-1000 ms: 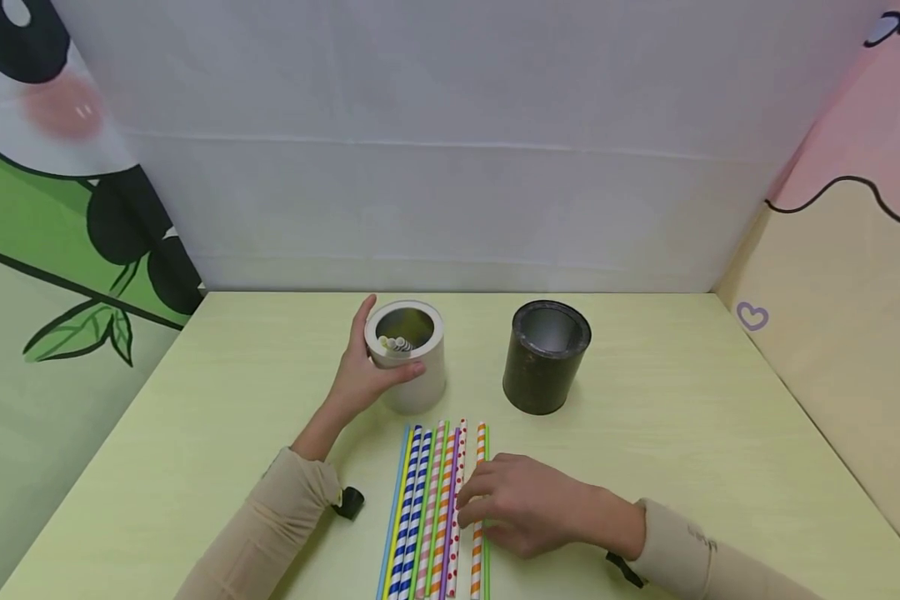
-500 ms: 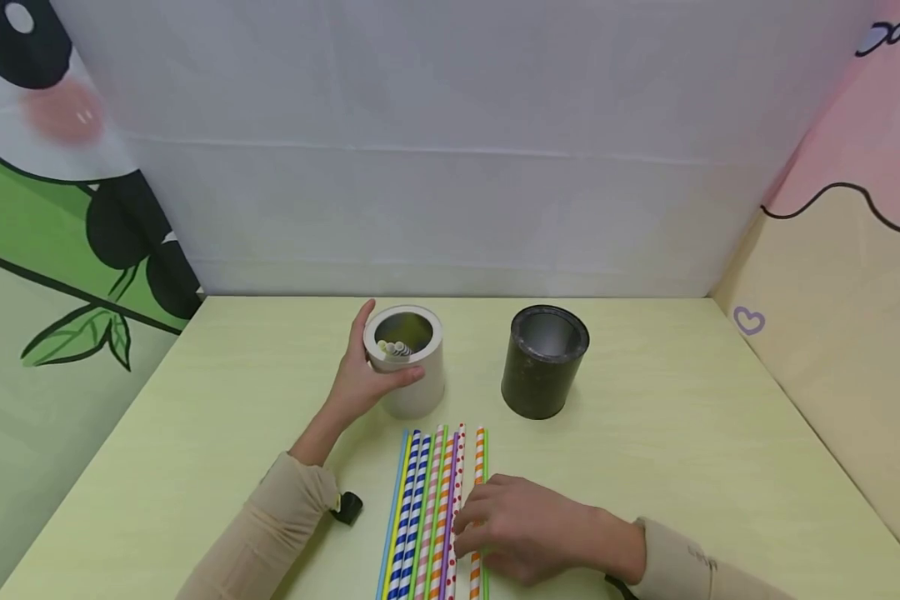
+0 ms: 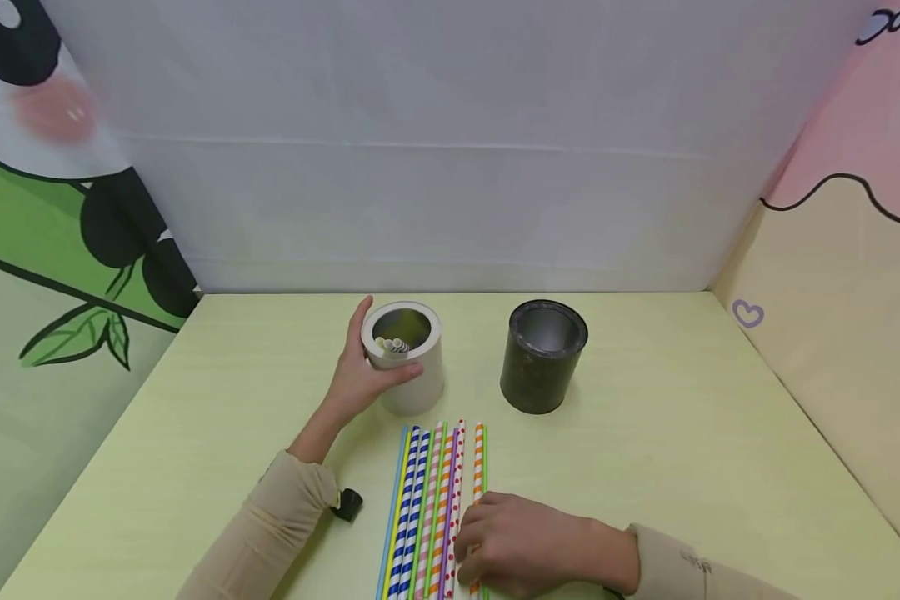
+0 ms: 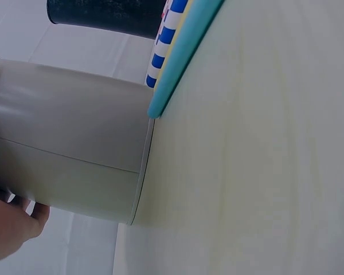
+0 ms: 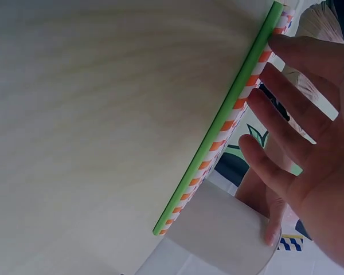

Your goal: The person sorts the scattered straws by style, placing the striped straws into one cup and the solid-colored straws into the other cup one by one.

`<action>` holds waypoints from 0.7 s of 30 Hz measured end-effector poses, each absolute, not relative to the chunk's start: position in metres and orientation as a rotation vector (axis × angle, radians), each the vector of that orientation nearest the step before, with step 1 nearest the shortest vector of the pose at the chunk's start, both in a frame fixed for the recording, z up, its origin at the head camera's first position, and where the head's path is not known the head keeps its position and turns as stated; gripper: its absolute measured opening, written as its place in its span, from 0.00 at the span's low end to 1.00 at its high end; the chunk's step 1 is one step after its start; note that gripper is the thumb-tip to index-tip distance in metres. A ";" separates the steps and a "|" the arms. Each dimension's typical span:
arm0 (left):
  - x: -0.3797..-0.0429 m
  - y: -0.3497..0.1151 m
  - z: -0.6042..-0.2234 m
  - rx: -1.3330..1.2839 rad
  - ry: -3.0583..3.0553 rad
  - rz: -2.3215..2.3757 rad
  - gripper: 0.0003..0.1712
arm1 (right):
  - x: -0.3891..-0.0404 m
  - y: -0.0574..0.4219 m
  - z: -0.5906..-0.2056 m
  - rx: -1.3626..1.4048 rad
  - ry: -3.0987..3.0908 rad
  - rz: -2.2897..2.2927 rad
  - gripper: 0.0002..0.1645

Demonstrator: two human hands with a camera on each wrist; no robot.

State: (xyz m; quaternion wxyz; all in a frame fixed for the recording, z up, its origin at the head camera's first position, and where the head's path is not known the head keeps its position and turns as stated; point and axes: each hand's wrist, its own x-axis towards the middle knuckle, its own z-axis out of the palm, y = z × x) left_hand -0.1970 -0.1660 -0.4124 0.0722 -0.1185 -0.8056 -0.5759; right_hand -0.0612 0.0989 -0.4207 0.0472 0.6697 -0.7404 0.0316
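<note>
While the left hand (image 3: 356, 383) grasps the white cup (image 3: 420, 385), probably steadying it, the right hand (image 3: 517, 543) touches the orange straw (image 3: 478, 463); whether it pinches, I cannot tell. Other straws (image 3: 417, 508) lie alongside on the counter (image 3: 682, 433), perhaps for easy reach.

Multicol. straws (image 3: 431, 508) flat, nr upright wht can (image 3: 420, 393)

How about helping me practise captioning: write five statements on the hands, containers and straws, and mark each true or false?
1. The dark container stands upright. True.
2. The left hand holds the white container. True.
3. The white container is empty. False: straw-like ends show inside.
4. The right hand is near a green straw and an orange-striped straw. True.
5. The green straw is striped. False: it is plain.
</note>
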 end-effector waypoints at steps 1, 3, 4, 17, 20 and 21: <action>-0.197 -0.166 -0.412 -0.356 -2.420 -1.733 0.69 | -0.061 0.099 -0.421 2.040 -2.250 0.082 0.08; -0.197 -0.166 -0.412 -0.355 -2.419 -1.739 0.69 | -0.060 0.098 -0.420 2.046 -2.249 0.077 0.08; -0.197 -0.166 -0.412 -0.354 -2.421 -1.739 0.69 | -0.060 0.098 -0.420 2.050 -2.249 0.073 0.08; -0.197 -0.166 -0.410 -0.333 -2.434 -1.748 0.70 | -0.054 0.095 -0.419 2.112 -2.271 -0.026 0.10; -0.196 -0.166 -0.410 -0.333 -2.436 -1.739 0.70 | -0.052 0.095 -0.419 2.114 -2.272 -0.044 0.10; -0.196 -0.166 -0.411 -0.329 -2.435 -1.742 0.69 | -0.052 0.095 -0.419 2.112 -2.270 -0.040 0.10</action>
